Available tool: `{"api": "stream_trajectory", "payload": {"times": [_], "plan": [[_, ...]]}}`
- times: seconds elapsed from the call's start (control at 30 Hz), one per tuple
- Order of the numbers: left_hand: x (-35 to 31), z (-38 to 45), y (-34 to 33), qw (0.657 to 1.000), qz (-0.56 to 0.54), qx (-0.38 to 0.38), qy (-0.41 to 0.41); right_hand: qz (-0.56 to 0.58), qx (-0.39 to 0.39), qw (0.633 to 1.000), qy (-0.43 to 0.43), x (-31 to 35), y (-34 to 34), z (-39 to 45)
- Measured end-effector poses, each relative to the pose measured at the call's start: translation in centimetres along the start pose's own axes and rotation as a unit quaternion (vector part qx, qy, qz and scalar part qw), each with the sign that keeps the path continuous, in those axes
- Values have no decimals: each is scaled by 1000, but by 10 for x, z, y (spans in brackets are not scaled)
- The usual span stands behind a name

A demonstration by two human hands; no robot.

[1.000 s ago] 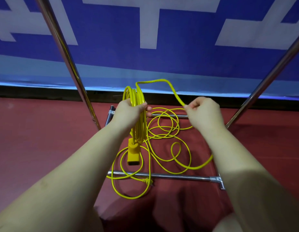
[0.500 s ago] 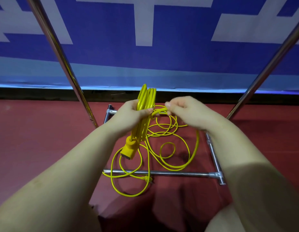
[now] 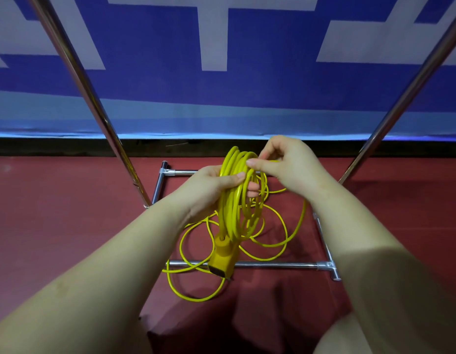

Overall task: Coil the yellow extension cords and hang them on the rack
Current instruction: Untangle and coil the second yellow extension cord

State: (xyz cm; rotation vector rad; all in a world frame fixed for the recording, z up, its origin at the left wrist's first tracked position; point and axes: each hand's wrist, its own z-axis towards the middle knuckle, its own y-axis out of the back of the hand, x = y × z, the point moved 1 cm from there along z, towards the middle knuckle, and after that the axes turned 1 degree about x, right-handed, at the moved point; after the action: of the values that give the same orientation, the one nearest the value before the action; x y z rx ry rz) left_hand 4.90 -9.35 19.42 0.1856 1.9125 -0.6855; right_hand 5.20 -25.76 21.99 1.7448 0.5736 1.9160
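Left hand point(image 3: 209, 186) grips the coiled yellow extension cord point(image 3: 234, 198), socket end point(image 3: 221, 256) dangling. Right hand point(image 3: 289, 163) fingers pinch a strand at the coil's top. Loose loops lie on the red floor point(image 3: 55, 213) inside the rack point(image 3: 260, 264) base.

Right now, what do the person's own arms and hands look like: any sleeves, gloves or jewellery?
Both forearms are bare, with no sleeves in view. The left hand and right hand wear no gloves, and no rings, watch or wristbands show. Fingernails look short and unpainted.
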Motion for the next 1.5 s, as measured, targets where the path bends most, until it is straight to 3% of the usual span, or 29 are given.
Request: {"api": "stream_trajectory", "payload": {"times": [0.13, 0.33, 0.43, 0.5, 0.63, 0.8, 0.93, 1.2, 1.4, 1.5], "plan": [[-3, 3, 1, 998, 29, -40, -25, 27, -14, 999, -12, 0, -3, 0], [-24, 7, 22, 981, -63, -153, -99, -52, 75, 987, -131, -17, -3, -2], [-25, 5, 27, 982, -20, -165, -92, 42, -61, 994, -83, -14, 2, 1], [-19, 3, 26, 986, 42, -145, -67, 125, -154, 978, -59, -11, 6, 2], [-12, -1, 20, 988, 127, -81, -26, 145, -220, 964, -44, -10, 10, 1], [-13, -6, 15, 998, 54, -34, -2, 88, -158, 984, -4, -10, 22, 3], [-13, -6, 11, 1000, 7, -18, -3, 84, -43, 995, 36, -2, 16, 1], [-12, -3, 8, 999, 28, -29, -23, 68, 63, 993, 67, 8, 0, -5], [-12, -3, 9, 999, 46, 17, -16, 29, 17, 999, 4, -1, 5, -1], [-15, -5, 9, 998, 37, 22, -35, -81, 95, 989, -85, -8, 3, -2]]}}
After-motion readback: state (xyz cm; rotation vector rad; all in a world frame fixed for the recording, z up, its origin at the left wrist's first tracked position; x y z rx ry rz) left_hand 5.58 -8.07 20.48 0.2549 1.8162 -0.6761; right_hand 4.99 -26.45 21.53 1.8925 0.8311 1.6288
